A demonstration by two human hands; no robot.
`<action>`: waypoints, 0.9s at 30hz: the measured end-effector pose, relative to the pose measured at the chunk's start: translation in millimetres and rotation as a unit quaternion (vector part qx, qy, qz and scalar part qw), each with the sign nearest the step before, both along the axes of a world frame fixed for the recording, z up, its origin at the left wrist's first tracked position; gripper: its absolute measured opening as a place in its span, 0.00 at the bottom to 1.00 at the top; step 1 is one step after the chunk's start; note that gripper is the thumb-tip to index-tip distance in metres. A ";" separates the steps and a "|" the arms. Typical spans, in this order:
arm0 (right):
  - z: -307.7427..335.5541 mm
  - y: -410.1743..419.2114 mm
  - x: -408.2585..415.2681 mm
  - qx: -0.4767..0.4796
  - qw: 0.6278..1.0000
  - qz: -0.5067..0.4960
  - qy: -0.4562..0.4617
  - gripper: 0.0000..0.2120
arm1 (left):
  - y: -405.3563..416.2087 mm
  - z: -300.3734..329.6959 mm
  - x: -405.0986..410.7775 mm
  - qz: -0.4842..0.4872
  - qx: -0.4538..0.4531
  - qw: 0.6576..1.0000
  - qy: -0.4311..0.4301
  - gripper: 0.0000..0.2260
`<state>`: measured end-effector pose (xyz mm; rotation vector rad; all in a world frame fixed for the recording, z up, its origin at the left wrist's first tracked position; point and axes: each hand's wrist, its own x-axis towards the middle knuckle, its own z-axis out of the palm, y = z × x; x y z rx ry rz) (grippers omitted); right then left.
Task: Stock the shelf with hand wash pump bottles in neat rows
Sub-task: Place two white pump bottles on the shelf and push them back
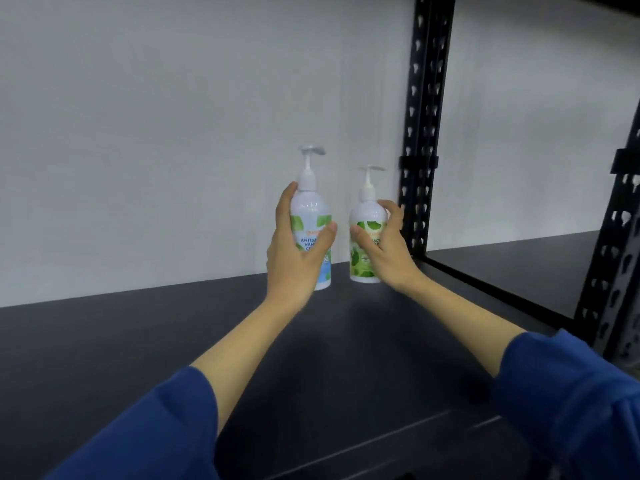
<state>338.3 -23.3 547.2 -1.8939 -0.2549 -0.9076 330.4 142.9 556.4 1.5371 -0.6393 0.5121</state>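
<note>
Two white hand wash pump bottles stand upright side by side at the back of a dark shelf board (173, 341), close to the white wall. The left bottle (311, 209) has a blue and green label, and my left hand (294, 258) grips its body from the left, thumb across the front. The right bottle (367, 216) has a green leafy label; my right hand (384, 244) curls round it from the right side. Both pump heads point rightward. A small gap separates the two bottles.
A black perforated steel upright (426, 116) rises just right of the green bottle at the shelf's back corner. Another upright (620, 244) stands at the front right. A second dark shelf board (512, 268) continues beyond the post. Blue sleeves cover both forearms.
</note>
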 end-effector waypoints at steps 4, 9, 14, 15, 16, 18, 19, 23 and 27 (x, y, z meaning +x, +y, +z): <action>-10.4 -8.2 9.8 0.007 1.000 0.004 0.011 0.22 | -1.7 -9.3 6.8 0.010 0.005 1.000 0.012 0.28; -20.1 -5.1 13.7 0.007 1.000 0.023 0.018 0.22 | -3.6 -17.2 7.8 0.010 0.044 0.999 0.001 0.29; -24.3 -1.0 13.4 -0.007 0.998 0.052 0.041 0.25 | -4.9 -18.2 7.2 0.011 0.055 0.998 -0.006 0.30; -24.2 -2.2 11.4 -0.014 0.997 0.053 0.051 0.26 | -4.4 -18.2 6.9 0.012 0.051 0.999 -0.003 0.30; -24.1 -4.2 8.9 -0.024 0.996 0.053 0.063 0.29 | -3.7 -18.3 6.5 0.012 0.046 0.999 0.001 0.30; -25.2 -8.2 2.7 -0.045 0.994 0.055 0.086 0.37 | -2.1 -18.4 5.9 0.017 0.040 0.999 0.008 0.29; -26.1 -9.6 -0.1 -0.052 0.993 0.053 0.092 0.41 | -1.3 -18.4 5.7 0.020 0.039 0.999 0.009 0.29; -27.6 -10.9 -4.7 -0.058 0.994 0.037 0.088 0.44 | 0.3 -18.2 5.7 0.025 0.034 0.999 0.007 0.30; -26.8 -11.1 -4.7 -0.046 0.993 0.055 0.096 0.44 | 0.2 -18.3 5.2 0.023 0.034 0.999 0.008 0.30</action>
